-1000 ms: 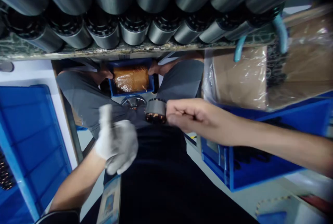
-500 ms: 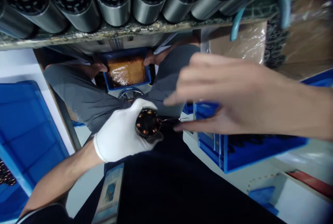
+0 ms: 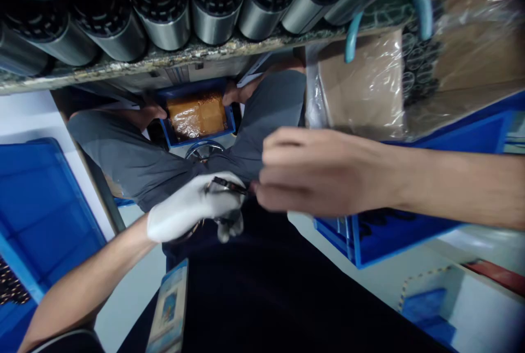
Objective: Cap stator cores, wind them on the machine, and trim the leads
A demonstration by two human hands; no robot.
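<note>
Above my lap, my left hand [image 3: 194,205] in a white glove with dark fingertips is wrapped round a round dark part [image 3: 227,184]. The part is tilted, its dark rim seen nearly edge-on. My bare right hand [image 3: 315,172] is close by on the right, its fingers curled together and blurred, the fingertips at the part's right edge. What the right fingers pinch, if anything, is hidden.
Metal cylinders with black tops [image 3: 168,25] line the bench edge [image 3: 180,57] ahead. Light-blue hooked handles [image 3: 353,36] hang over it. Blue crates stand left [image 3: 45,194] and right [image 3: 394,238]. A bin with an orange packet [image 3: 197,115] lies between my feet.
My left hand has turned the part from face-up to nearly edge-on. My right hand has moved left and down to the part, and its spread fingers have closed.
</note>
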